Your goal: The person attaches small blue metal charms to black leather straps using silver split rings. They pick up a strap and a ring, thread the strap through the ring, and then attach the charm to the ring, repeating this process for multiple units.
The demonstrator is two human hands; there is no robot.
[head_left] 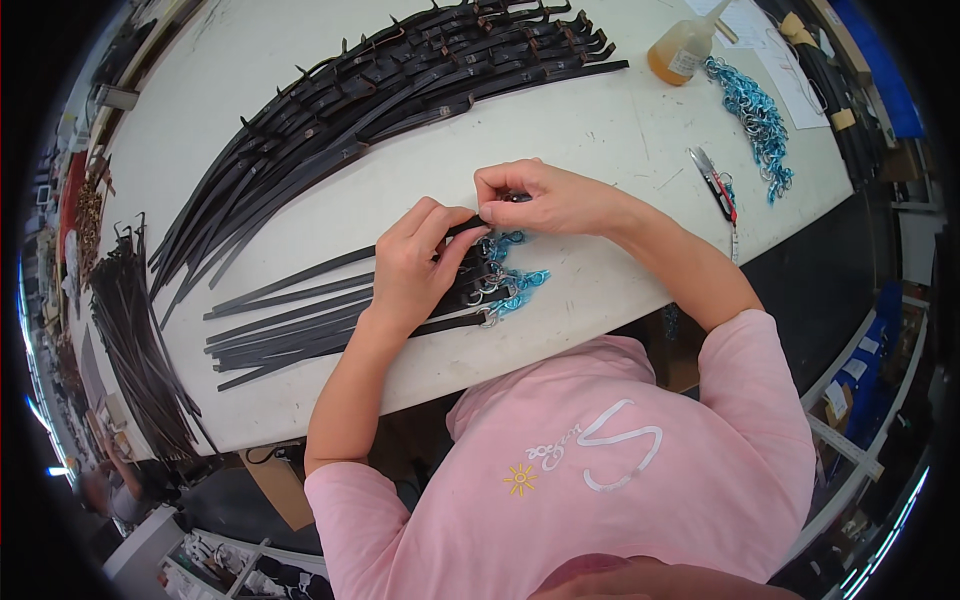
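My left hand (420, 262) presses down on the ends of several black leather straps (300, 320) lying in a small pile near the table's front edge. Its fingers pinch one strap end. My right hand (545, 198) meets it from the right, thumb and fingers closed on the tip of the same strap (340, 265). Blue chain pieces with metal rings (510, 285) are fitted to the strap ends just below my hands.
A big fan of black straps (390, 90) covers the white table's (600, 130) far side. At the right lie a heap of blue chains (755, 120), red-handled snips (715, 185) and a bottle of amber liquid (685, 50). More straps (140, 340) hang over the left edge.
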